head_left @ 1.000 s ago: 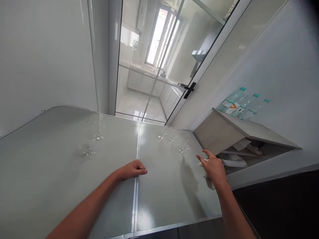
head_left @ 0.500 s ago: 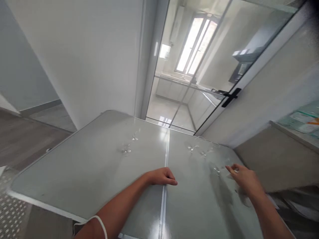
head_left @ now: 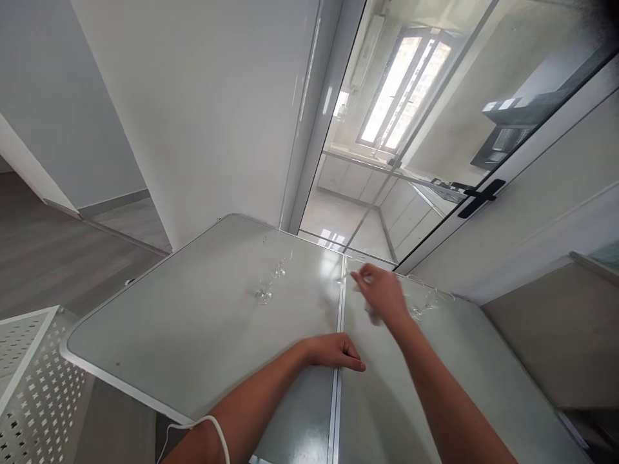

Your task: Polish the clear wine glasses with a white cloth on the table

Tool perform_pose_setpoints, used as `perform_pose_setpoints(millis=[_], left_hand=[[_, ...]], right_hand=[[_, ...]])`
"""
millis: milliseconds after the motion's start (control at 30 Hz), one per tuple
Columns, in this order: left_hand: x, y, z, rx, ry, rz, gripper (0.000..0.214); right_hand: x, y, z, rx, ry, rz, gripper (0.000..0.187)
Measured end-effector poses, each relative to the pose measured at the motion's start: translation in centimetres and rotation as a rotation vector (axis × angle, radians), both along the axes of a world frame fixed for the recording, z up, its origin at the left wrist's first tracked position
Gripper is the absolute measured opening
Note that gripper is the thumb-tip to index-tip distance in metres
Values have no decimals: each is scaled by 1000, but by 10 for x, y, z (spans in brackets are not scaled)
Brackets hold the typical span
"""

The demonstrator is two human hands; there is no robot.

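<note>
My right hand (head_left: 382, 293), blurred by motion, is above the far middle of the table. Its fingers are pinched on a clear stemmed glass, mostly hidden by the hand, with a see-through part showing below the fingers. My left hand (head_left: 336, 351) lies on the table by the metal seam, closed in a loose fist with the thumb extended and nothing visible in it. To the left stand two clear glasses, a nearer glass (head_left: 264, 295) and a farther glass (head_left: 279, 270). Beyond my right wrist is another clear glass (head_left: 416, 313), its outline faint.
The pale grey-green table (head_left: 169, 322) has a metal seam (head_left: 337, 393) down its middle. A glass door (head_left: 358, 219) with a black handle (head_left: 481, 198) rises behind it. A white perforated basket (head_left: 43, 374) is at the lower left. A white cord (head_left: 215, 422) crosses my left forearm.
My right hand has swung leftward and away from me, from the table's right side to near the seam, carrying the glass. My left hand stays resting. The view has turned slightly left.
</note>
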State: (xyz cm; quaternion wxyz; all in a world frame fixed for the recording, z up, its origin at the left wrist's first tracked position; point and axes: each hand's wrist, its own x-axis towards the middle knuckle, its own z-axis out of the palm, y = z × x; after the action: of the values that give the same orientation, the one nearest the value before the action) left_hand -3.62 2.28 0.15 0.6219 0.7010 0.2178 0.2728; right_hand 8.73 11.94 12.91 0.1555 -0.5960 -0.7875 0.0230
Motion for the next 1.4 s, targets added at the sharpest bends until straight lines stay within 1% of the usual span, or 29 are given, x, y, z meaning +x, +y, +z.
perform_pose_setpoints(millis=[67,133,200,267,400,567,667,733,800,833,900,967,1000,1100,1133,1167,1200,1267,1333,1400], left_hand=[[-1,0,1,17,-12,2,57],[-2,0,3,27,-12,4,58],[-2,0,5,15,-7,1,59],[-2,0,6,-13,-10,5,60],[-1,-1,6,-36,-19,7,60],[0,-1,7,-51,1,11,61],[-1,-1,8,-65,22,21,63],[-2,-2,9,-70,29,25,64],[-2,-2,10,-54,30,23,63],[-2,-2,10,-38,30,20,63],[-1,-1,9,-9,27,19,61],[0,0,8,-12,18,24,60],[1,0,7,-22,12,22,60],[2,1,6,-46,9,3,59],[2,1,6,-49,10,-3,59],[2,1,7,-52,12,-7,59],[1,1,8,-53,13,-7,59],[1,0,10,-58,15,0,60],[0,0,11,-60,25,13,61],[1,-1,11,-49,41,15,62]], right_hand=[[-44,14,-5,-5,-12,100,30],[-77,25,-9,-48,-35,159,31],[-100,33,-11,-99,-57,199,33],[-115,40,-12,-126,-66,218,33],[-131,50,-15,-147,-80,225,32],[-140,58,-21,-164,-97,221,30],[-142,58,-19,-177,-91,225,30],[-140,55,-16,-175,-80,223,36],[-129,49,-12,-162,-71,211,53],[-119,45,-10,-146,-67,202,59],[-86,40,-10,-96,-63,179,60],[-38,36,-11,-37,-75,116,52],[-10,36,-12,-13,-88,52,49],[71,43,-15,7,-137,-239,46],[92,47,-17,19,-137,-308,47],[109,51,-19,9,-133,-342,49],[121,55,-21,-17,-128,-364,50],[133,62,-27,-65,-121,-373,46],[132,64,-31,-84,-116,-369,34],[124,62,-33,-75,-112,-361,27]])
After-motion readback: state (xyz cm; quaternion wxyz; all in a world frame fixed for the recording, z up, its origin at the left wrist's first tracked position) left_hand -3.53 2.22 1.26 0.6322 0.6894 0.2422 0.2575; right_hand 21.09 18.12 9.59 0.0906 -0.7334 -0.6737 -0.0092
